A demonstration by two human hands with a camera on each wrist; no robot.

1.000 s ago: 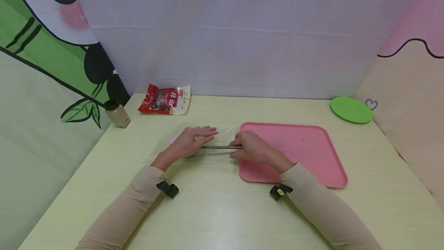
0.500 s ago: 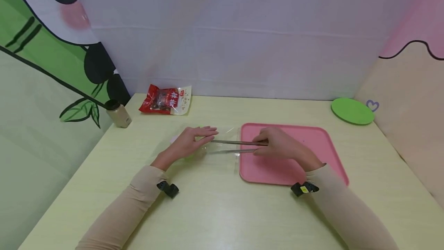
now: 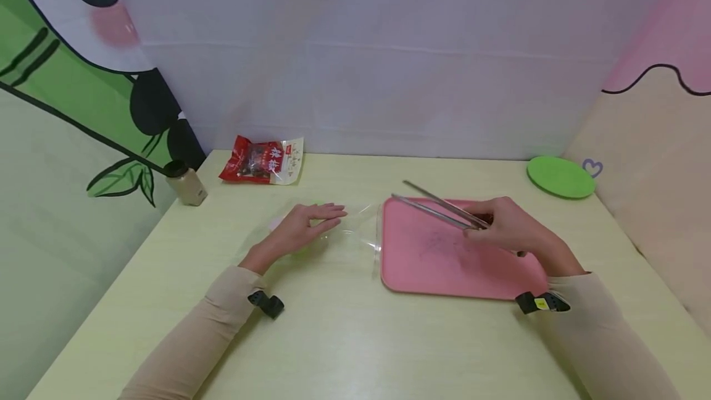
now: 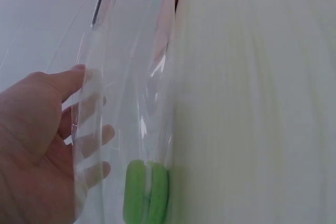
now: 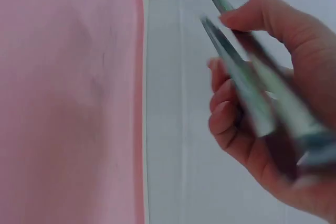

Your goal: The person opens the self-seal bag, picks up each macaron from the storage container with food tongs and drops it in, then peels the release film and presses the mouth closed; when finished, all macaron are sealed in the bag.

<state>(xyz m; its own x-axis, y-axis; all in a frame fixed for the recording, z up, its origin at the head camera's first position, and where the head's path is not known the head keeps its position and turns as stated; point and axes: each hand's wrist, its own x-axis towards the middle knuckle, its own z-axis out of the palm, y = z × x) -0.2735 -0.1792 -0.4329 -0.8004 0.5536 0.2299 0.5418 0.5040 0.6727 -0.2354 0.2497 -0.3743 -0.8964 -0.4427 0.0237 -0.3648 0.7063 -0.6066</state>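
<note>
A clear plastic bag (image 3: 361, 230) lies under and around my left hand (image 3: 311, 224). Its fingers (image 4: 97, 140) are extended and show through the plastic, with the thumb apart from them. Inside the bag's lower part is a green macaron (image 4: 146, 192) with a pale filling. My right hand (image 3: 508, 224) grips metal tongs (image 3: 444, 204) over the pink tray (image 3: 411, 273), their two arms pointing up and left. The tips stand apart with nothing between them. In the right wrist view the tongs are blurred.
A red and white snack packet (image 3: 263, 160) lies at the back left. Beside it, at the table's left edge, stands a small dark-capped bottle (image 3: 189, 187). A green round disc (image 3: 561, 176) is at the back right corner. Cloth walls surround the table (image 3: 355, 338).
My right hand has drawn the tongs out of the bag, rightward over the pink tray, and their tips now point up and left. My left hand has stayed in place at the bag.
</note>
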